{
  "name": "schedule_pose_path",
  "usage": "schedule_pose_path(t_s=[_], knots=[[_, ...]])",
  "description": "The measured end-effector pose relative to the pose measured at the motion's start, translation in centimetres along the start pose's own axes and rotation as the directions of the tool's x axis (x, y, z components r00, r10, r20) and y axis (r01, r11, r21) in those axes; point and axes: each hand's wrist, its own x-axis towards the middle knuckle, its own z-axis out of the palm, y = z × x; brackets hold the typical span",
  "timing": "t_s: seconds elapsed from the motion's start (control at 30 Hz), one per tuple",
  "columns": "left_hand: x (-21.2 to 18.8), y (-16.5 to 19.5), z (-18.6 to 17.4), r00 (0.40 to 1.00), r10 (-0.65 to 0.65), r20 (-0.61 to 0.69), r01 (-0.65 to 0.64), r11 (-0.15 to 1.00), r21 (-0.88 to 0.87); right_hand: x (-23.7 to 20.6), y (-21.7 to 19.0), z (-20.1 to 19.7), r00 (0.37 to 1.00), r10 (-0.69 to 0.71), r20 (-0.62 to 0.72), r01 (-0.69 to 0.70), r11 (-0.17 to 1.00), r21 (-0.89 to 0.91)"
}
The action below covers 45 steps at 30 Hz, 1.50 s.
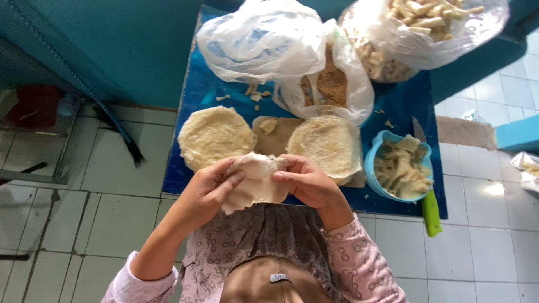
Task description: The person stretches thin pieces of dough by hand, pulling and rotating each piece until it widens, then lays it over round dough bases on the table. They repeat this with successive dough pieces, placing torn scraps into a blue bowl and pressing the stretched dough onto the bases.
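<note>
White floor tiles surround a low blue table (pixel 193 134). Above its near edge, the left hand (pixel 210 188) and right hand (pixel 309 182) pinch a pale, floppy dough sheet (pixel 257 182) between them, near two round stacks of wrappers (pixel 213 134).

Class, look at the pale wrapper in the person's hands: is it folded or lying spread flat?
Folded. The wrapper bulges, its edges gathered between the left hand and right hand, unlike the flat stacks behind.
</note>
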Motion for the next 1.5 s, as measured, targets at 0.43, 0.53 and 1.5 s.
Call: schedule_pose_path(t_s=[0.43, 0.53, 1.5], knots=[[2.3, 0.7, -5.3, 0.948, 0.143, -0.285, -0.14, 0.99, 0.031, 10.2, -2.2, 3.0, 0.966, -0.234, -0.111, 0.097, 0.722, -0.685], [3.6, 0.5, -6.5, 0.937, 0.181, -0.3, -0.188, 0.982, 0.007, 12.7, -2.6, 3.1, 0.98, -0.169, -0.103, 0.056, 0.738, -0.672], [5.3, -1.4, -7.2, 0.686, 0.532, -0.497, -0.06, 0.722, 0.689, 13.1, -2.3, 5.9, 0.851, -0.518, -0.08, -0.008, 0.14, -0.99]])
